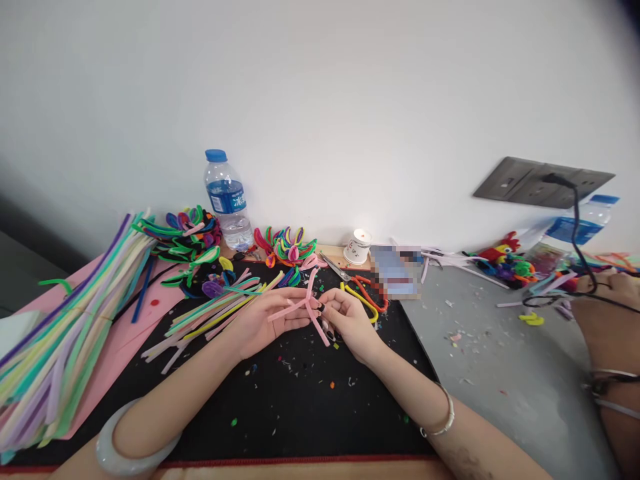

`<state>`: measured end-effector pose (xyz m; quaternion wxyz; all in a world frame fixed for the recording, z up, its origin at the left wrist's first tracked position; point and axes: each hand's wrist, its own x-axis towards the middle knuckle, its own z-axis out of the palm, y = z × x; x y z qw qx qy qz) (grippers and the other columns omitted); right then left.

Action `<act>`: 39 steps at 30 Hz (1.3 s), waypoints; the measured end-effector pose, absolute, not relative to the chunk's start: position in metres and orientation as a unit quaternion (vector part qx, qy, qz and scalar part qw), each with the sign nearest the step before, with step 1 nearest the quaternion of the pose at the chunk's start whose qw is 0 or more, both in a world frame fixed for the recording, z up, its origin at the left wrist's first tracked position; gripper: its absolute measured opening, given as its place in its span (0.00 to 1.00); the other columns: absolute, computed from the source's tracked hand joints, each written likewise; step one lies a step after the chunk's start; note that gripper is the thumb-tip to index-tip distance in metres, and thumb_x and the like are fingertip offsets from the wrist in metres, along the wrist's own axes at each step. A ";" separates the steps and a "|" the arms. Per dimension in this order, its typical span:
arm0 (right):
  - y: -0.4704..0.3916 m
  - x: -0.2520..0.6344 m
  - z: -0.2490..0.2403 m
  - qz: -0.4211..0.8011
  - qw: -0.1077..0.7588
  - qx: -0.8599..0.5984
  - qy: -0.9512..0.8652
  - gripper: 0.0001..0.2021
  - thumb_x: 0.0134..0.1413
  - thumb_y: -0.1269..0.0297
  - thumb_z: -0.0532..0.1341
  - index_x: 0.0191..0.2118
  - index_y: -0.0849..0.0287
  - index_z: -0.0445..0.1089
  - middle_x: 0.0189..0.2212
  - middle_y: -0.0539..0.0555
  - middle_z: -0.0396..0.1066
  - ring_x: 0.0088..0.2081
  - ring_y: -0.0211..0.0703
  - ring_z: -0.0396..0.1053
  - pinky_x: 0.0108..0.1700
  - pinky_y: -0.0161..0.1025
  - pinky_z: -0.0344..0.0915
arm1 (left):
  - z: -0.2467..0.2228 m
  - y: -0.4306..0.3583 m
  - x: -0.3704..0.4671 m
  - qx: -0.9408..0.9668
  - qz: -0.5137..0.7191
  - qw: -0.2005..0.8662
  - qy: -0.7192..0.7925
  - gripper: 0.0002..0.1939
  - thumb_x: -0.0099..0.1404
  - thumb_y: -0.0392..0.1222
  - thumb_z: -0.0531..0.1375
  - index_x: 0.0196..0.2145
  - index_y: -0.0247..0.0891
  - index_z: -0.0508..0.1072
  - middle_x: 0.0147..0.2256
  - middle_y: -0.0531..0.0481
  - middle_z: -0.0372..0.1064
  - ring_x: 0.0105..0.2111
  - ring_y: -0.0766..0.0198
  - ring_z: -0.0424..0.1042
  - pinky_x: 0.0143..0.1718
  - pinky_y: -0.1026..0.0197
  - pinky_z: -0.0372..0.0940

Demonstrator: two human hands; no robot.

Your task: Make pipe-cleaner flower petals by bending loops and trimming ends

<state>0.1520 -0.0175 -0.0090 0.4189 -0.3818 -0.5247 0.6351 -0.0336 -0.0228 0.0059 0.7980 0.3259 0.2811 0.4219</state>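
Pinched the pink piece (319,327) in the right hand (349,321) above the mat (320,407), seemingly steadying it against the left hand (261,321); could not tell if clamped there too. Had scissors (345,275) near, presumably for easy reach.

Pipe-cleaner piece (309,303) over mat (320,413), bottle (227,200) behind — left of cup (357,251)

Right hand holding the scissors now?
No, the right hand has its fingers on the three-armed pink pipe-cleaner piece, while the scissors lie beyond it, near the white paper cup.
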 end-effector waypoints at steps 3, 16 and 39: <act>-0.019 0.150 -0.008 0.634 0.426 -0.384 -0.519 0.10 0.48 0.60 0.62 0.30 0.61 0.65 0.16 0.44 0.63 0.14 0.27 0.55 0.16 0.26 0.52 | 0.005 -0.021 -0.036 0.328 0.401 0.801 0.301 0.10 0.61 0.40 0.57 0.36 0.31 0.74 0.37 0.41 0.73 0.38 0.59 0.73 0.40 0.58 0.68; -0.019 0.150 -0.007 0.636 0.447 -0.367 -0.511 0.08 0.48 0.62 0.62 0.28 0.61 0.65 0.15 0.45 0.64 0.14 0.29 0.57 0.15 0.27 0.55 | 0.003 -0.025 -0.028 0.449 0.313 0.728 0.413 0.14 0.55 0.43 0.64 0.37 0.35 0.69 0.27 0.48 0.74 0.27 0.65 0.73 0.29 0.66 0.65; -0.017 0.157 -0.009 0.528 0.442 -0.429 -0.585 0.13 0.55 0.59 0.54 0.23 0.58 0.55 0.15 0.43 0.58 0.14 0.29 0.53 0.17 0.28 0.49 | 0.012 -0.023 -0.027 0.583 0.385 0.521 0.490 0.13 0.60 0.49 0.56 0.25 0.36 0.67 0.22 0.54 0.66 0.24 0.66 0.66 0.30 0.65 0.59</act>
